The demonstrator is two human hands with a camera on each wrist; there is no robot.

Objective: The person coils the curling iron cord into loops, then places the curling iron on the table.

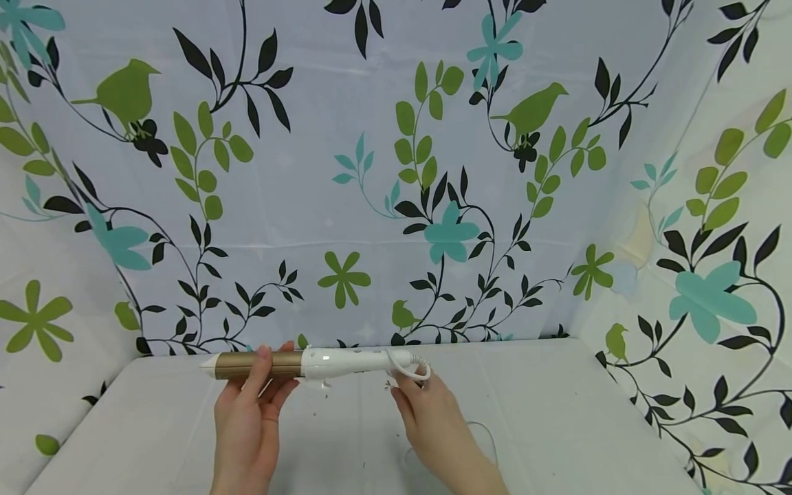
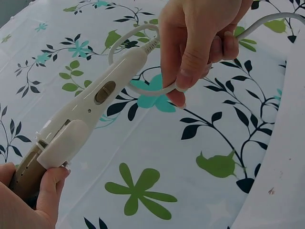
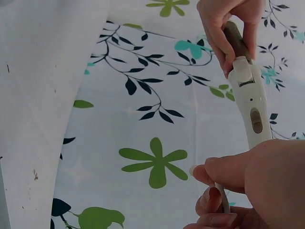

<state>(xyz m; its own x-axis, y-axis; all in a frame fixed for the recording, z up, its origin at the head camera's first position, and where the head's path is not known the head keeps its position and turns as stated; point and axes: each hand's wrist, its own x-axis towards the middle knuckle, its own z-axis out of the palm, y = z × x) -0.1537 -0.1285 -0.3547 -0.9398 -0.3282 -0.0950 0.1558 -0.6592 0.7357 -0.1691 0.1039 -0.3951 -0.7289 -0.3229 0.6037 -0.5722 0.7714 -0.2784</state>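
A curling iron (image 1: pixel 355 362) with a white handle, gold barrel and white pointed tip is held level above the table, tip to the left. My left hand (image 1: pixel 249 419) grips it by the gold barrel, thumb in front. In the left wrist view, a brownish switch (image 2: pixel 105 92) and a white lever (image 2: pixel 64 143) show on the handle. The white cord (image 2: pixel 151 91) loops back from the handle's end. My right hand (image 1: pixel 433 419) pinches that cord between thumb and fingers, close to the handle's end; the right wrist view shows the cord (image 3: pixel 223 198) running through the fingers.
A white-covered table (image 1: pixel 155 419) lies beneath the hands, with small dark specks on it. Some cord (image 1: pixel 491 440) hangs behind the right wrist. Fabric (image 1: pixel 371 206) printed with birds, leaves and flowers walls off the back and both sides.
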